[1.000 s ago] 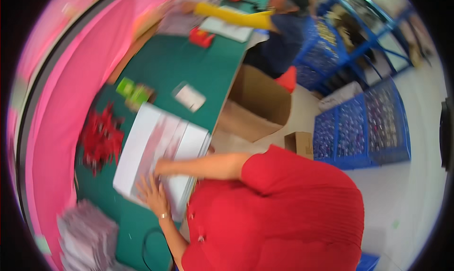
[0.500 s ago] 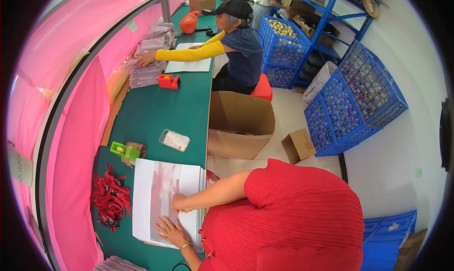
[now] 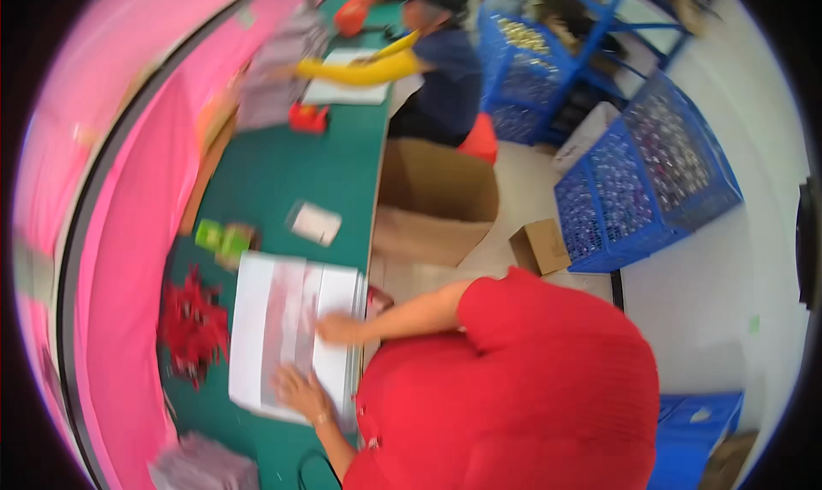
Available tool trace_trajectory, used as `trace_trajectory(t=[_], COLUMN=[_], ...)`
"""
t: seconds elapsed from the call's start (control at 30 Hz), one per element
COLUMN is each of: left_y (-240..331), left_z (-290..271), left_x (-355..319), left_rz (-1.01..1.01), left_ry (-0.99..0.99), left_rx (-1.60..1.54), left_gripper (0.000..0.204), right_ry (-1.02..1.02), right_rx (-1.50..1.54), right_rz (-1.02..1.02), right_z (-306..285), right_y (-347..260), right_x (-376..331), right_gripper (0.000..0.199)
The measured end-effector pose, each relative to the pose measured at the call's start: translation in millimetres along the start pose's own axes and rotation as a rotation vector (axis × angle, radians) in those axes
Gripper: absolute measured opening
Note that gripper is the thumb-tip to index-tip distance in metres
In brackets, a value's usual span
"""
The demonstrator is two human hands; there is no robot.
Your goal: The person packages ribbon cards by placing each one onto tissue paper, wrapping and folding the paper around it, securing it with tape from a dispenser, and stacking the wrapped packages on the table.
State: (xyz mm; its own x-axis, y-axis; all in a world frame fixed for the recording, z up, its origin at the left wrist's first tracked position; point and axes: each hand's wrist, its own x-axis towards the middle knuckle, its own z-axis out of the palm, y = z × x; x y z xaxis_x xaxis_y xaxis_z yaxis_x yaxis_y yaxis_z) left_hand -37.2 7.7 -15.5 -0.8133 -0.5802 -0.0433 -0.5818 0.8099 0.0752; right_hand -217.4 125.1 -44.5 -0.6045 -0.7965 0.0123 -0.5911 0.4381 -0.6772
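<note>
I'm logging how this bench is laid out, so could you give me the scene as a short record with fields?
Left hand: left hand with fingers spread, over the lower end of a translucent pinkish strip
Right hand: right hand near the strip's edge, over white sheets; blurred, grip unclear
Surface: green table
Beyond the sheets: tangled red bundle; green tape dispenser
Farther along: co-worker's yellow sleeve, extended toward a pale stack
Beside the table: open cardboard box
Floor: blue crates

White paper stack (image 3: 250, 336), pinkish-grey strip (image 3: 283, 323), green tabletop (image 3: 338, 169), red ribbons (image 3: 195, 323), red shirt (image 3: 522, 379), pink curtain (image 3: 128, 276)
</note>
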Motion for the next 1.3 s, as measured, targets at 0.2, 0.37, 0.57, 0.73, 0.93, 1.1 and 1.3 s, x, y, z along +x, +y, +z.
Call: trace_trajectory(t=[0.2, 0.37, 0.57, 0.73, 0.93, 1.1, 1.3], left_y=[6, 12, 11, 25, 46, 66, 37], left_z=[5, -9, -14, -33, -40, -28, -6], left_x=[12, 15, 7, 17, 77, 74, 70], left_rz=[0.049, 0.031, 0.049, 0.072, 0.132, 0.216, 0.192], left_ry=[0.111, 0.088, 0.096, 0.203, 0.316, 0.075, 0.123], left_rx=[-0.069, -0.100, -0.162, -0.077, -0.350, -0.081, -0.424], left_gripper=[0.063, 0.064, 0.055, 0.044, 0.047, 0.059, 0.059], right_ry=[0.115, 0.386, 0.568, 0.566, 0.498, 0.437, 0.195], right_rx=[1.437, 1.358, 1.113, 1.404, 1.518, 1.658, 1.449], right_rz=[0.856, 0.921, 0.915, 0.627, 0.574, 0.593, 0.423], right_z=[-31, -72, -53, -59, -57, -64, -74], right_y=[48, -4, -3, 5, 12, 19, -57], right_x=[45, 68, 85, 75, 76, 78, 55], right_gripper=[0.038, 0.044, 0.044, 0.036, 0.035, 0.035, 0.021])
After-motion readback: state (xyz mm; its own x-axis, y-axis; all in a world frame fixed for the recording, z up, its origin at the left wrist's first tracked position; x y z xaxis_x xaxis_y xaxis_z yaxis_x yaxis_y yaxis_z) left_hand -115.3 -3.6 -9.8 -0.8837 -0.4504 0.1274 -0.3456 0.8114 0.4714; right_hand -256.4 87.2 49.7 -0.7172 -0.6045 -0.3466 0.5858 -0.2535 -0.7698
